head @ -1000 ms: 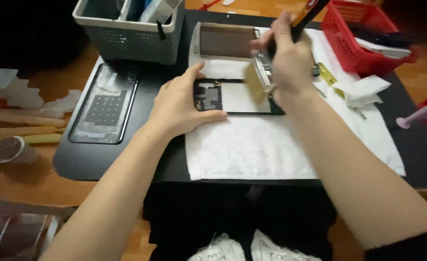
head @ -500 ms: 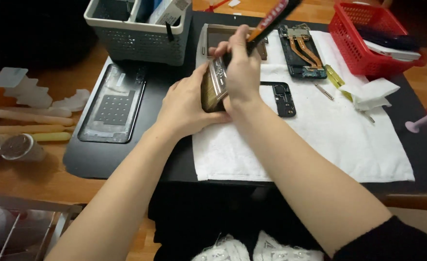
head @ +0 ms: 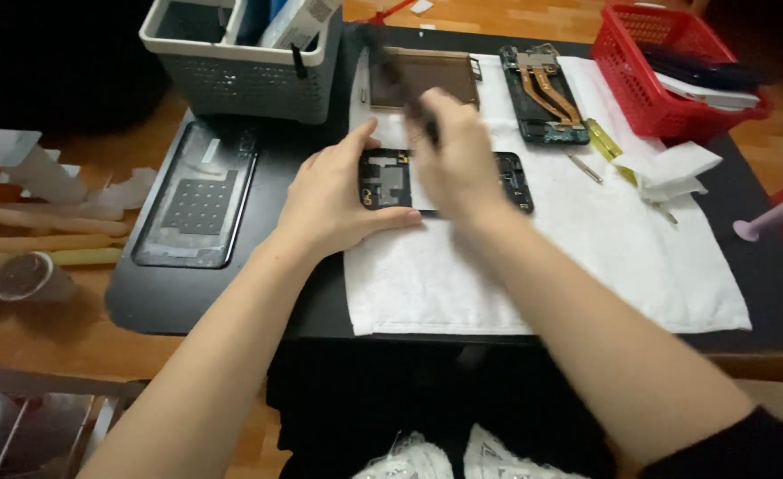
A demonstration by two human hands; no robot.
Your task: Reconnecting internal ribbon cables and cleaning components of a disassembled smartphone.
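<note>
The left hand (head: 338, 200) is pinching the opened phone frame (head: 387, 182) on the white towel (head: 542, 266); the blurred right hand (head: 454, 164), at its 3 o'clock, is gripping a dark tool (head: 396, 71).

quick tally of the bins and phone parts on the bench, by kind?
Grey basket: 1
Red basket: 1
Opened phone bodies, one under the left hand and right hand, one farther back: 2
Bronze back cover: 1
Dark panel on the mat: 1
Total: 6
</note>
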